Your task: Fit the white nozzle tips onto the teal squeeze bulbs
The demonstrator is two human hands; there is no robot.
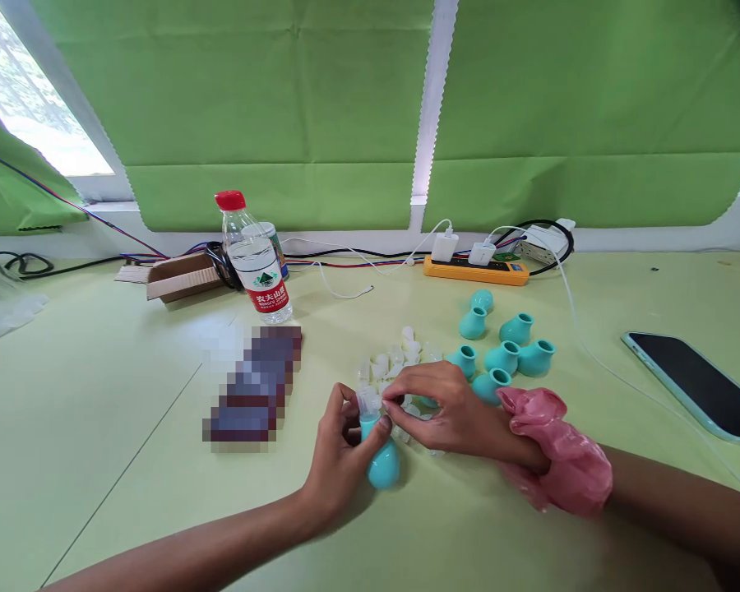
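Green blinds (240, 99) hang past the far edge of the tabletop (99, 370). Well short of that edge, my left grip (338, 460) clamps a turquoise bulb (384, 467) with a clear top (366, 402); my right grip (447, 407) pinches a translucent piece (376, 400) against that top. More bulbs (535, 358) sit nearer the edge.

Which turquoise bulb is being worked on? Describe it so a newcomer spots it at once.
On the pale green table, find the left hand, just nearer the viewer than the scattered translucent pieces. It grips a turquoise bulb with its rounded end toward the viewer. Unlike the other turquoise bulbs, this one is held, with a clear piece at its neck.
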